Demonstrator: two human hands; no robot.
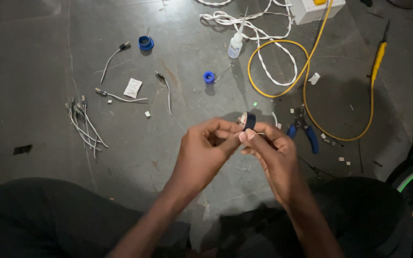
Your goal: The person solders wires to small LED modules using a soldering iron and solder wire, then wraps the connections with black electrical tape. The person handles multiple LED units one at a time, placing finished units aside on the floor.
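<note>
Dark floor: my left hand and right hand pinch a dark tape roll, fingers hiding most of it; pliers just right.

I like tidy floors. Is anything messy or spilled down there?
Nothing spilled. Bits lie loose on the floor: short wire pieces, two blue caps, pliers, tangled white cord. The glue bottle stands upright. Both hands hold a tape roll.

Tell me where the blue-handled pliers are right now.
In the head view the blue-handled pliers lie on the dark floor, just right of the right hand, inside the loop of yellow cable.
</note>
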